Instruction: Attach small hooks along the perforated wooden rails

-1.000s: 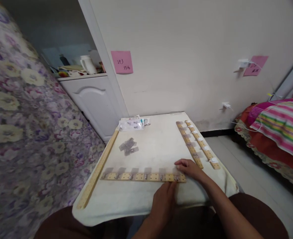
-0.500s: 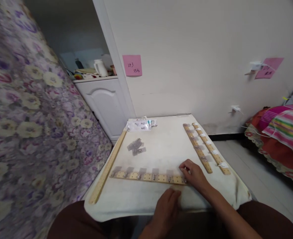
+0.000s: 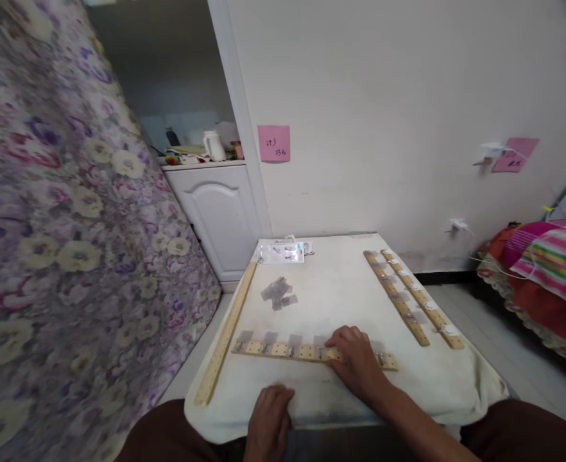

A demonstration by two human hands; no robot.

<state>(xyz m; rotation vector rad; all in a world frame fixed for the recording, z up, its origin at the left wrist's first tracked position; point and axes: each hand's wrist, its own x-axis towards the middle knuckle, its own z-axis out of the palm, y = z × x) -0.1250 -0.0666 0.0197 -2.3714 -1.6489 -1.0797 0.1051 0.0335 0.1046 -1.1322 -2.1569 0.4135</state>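
A pale wooden strip with drilled holes point(image 3: 307, 351) lies crosswise near the front of the table. Small metal clips with clear plastic pieces are spaced along it. My right hand point(image 3: 355, 362) reaches over the strip right of its middle, thumb at the near edge and fingers curled over the far edge, covering part of it. My left hand point(image 3: 269, 414) rests at the table's front edge, closed with fingers curled, apart from the strip; nothing shows in it. Beyond the strip, towards the left, is a small pile of clear plastic pieces point(image 3: 278, 293).
A bare wooden strip point(image 3: 225, 340) runs along the table's left side. Two more strips lie at the right, one with clear pieces point(image 3: 396, 298), one with white pieces point(image 3: 422, 299). A clear printed packet point(image 3: 280, 252) lies at the back left. A floral curtain point(image 3: 85, 256) hangs at left.
My right hand has moved left along the strip, from its right end towards the middle, and now grasps it. My left hand has shifted left along the front edge. The view has tilted slightly.
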